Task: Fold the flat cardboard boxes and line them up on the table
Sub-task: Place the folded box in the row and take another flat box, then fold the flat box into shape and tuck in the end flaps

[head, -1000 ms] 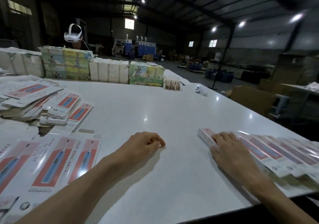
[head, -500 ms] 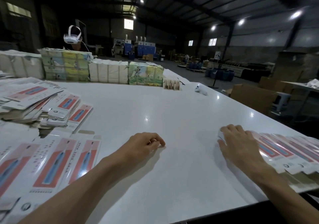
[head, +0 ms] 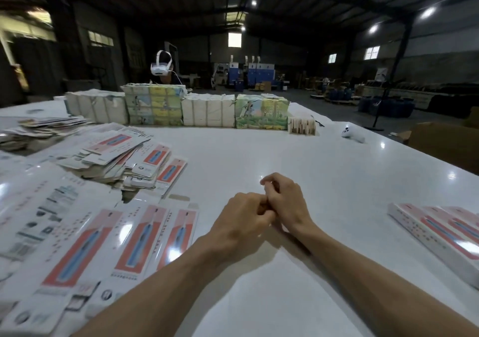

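Flat white-and-red cardboard boxes (head: 134,243) lie spread at the near left of the white table (head: 337,181), with a heap of more flat ones (head: 116,160) behind them. A row of folded boxes (head: 440,230) lies at the right edge. My left hand (head: 241,222) and my right hand (head: 287,201) meet at the table's middle, fingers curled and touching each other. Neither hand holds a box.
Bundled stacks of printed and white cartons (head: 207,108) line the far side of the table. A person wearing a white headset (head: 162,67) stands behind them. A small white device (head: 352,134) and a brown cardboard box (head: 445,142) sit at the far right.
My right hand left the row of folded boxes and moved left to join my left hand at the centre. The view turned left.
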